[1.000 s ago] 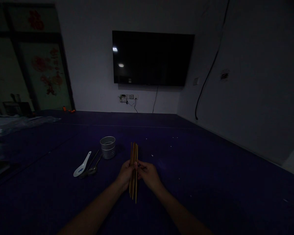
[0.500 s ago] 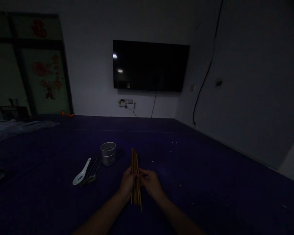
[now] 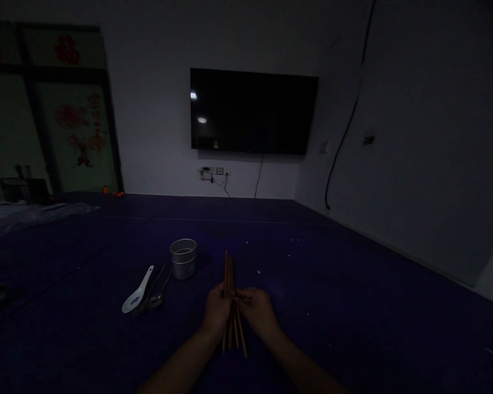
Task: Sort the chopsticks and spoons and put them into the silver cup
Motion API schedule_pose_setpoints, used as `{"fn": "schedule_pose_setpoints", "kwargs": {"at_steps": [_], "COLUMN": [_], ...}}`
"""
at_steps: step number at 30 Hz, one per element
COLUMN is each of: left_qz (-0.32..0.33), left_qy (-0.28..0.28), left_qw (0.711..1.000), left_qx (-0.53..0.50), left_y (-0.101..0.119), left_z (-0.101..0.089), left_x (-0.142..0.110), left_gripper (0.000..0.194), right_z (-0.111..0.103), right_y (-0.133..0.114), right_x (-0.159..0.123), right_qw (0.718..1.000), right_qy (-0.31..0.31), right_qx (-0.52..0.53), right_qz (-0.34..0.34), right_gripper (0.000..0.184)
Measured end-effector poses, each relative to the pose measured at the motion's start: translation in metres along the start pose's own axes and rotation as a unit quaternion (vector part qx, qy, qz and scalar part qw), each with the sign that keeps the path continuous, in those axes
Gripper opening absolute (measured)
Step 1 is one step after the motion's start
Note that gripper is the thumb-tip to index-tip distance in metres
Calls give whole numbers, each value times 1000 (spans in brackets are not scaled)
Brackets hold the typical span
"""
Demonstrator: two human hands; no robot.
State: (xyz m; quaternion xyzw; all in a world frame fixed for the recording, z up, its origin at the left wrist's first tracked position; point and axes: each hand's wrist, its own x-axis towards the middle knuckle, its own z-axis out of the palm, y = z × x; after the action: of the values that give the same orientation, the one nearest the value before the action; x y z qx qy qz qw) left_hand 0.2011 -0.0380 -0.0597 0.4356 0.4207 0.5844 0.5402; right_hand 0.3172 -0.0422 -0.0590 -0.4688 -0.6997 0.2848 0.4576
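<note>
Fanning wider than before, chopsticks [image 3: 230, 323] splay below the hands [image 3: 217, 311] [image 3: 259, 313].

Room right of hands [image 3: 259, 313]; cup [image 3: 183, 269], white spoon [image 3: 135, 299] obstruct left.

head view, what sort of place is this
Probably a room in a home, perhaps a living room, dimly lit: a large dark television hangs on the wall, red decorations show at the left, and chopsticks are in hand near a white spoon.
</note>
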Motion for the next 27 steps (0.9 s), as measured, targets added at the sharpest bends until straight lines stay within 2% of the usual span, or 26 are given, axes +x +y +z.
{"fn": "schedule_pose_setpoints", "kwargs": {"at_steps": [4,9,17,22,27], "left_qz": [40,59,84,112,117], "left_qy": [10,1,-19,12,11], "left_qw": [998,994,983,982,970], "left_qx": [46,87,165,155,211], "left_y": [0,1,4,-3,-7], "left_z": [3,4,-2,-4,-8], "left_x": [-3,-5,-5,1,6], "left_gripper": [14,16,31,52,55], "right_z": [-3,-2,-3,-4,-4], "right_y": [-2,-5,-12,-11,-12], "right_x": [-1,-2,-2,-1,0], "right_qw": [999,997,995,994,988], "right_qy": [5,20,12,5,-4], "right_qx": [-41,-72,-91,-110,-151], "right_qz": [-3,-13,-23,-20,-17], "right_gripper": [23,24,22,21,23]}}
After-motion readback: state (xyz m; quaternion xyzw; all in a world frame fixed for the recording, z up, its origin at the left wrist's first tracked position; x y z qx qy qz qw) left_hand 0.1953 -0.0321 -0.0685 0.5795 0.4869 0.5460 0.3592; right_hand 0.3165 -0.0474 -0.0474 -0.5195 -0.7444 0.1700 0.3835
